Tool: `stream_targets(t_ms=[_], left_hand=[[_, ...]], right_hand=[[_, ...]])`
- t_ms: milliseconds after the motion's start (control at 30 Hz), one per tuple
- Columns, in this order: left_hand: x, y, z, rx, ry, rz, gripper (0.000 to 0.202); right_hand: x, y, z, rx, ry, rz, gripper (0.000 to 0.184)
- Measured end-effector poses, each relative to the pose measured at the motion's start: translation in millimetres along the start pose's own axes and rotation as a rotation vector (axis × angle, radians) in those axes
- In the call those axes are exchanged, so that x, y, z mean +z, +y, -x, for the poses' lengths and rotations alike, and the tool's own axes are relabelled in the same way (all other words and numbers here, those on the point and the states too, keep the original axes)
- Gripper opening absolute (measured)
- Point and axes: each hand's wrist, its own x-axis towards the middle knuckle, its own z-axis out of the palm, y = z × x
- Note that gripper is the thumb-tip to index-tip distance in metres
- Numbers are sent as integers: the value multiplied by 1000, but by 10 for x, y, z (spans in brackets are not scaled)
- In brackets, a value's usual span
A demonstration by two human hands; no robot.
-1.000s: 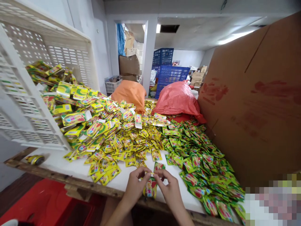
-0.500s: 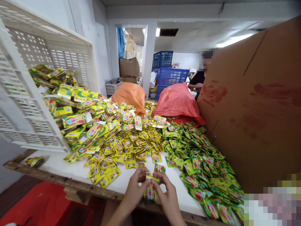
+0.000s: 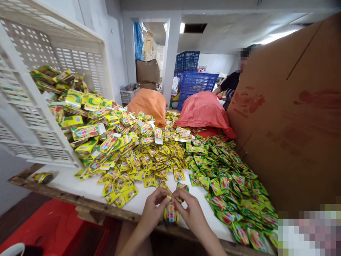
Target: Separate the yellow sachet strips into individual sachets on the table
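Observation:
A small yellow printed carton (image 3: 172,214) stands tilted at the table's front edge, held between both hands at its upper end. My left hand (image 3: 153,209) pinches the carton's top from the left, thumb and fingertips together. From the other side my right hand (image 3: 188,207) grips the same end, its fingers bent over it. Just beyond the fingertips lies a green sachet (image 3: 182,186), partly covered by the right hand. Yellow sachets (image 3: 149,179) are heaped ahead of the left hand, and green sachets (image 3: 226,192) spread to the right.
A white plastic crate (image 3: 61,149) lies tipped at the left, with flat yellow cartons (image 3: 87,131) spilling out. Orange (image 3: 149,103) and red sacks (image 3: 204,112) lie behind the heaps. A large cardboard box (image 3: 290,117) walls the right. A person (image 3: 231,85) stands beyond; a roll of tape (image 3: 43,177) lies left.
The hands have drawn closer together over the carton's top end, and more of its printed face shows. The view has shifted slightly. The person at the back has moved more upright.

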Motion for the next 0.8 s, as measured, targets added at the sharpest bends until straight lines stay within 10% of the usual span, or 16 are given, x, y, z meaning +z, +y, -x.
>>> stream_targets(t_ms=[800], left_hand=[[-60, 67, 18, 14, -53, -175, 20]], right_hand=[[-146, -12, -150, 30, -161, 29, 16]])
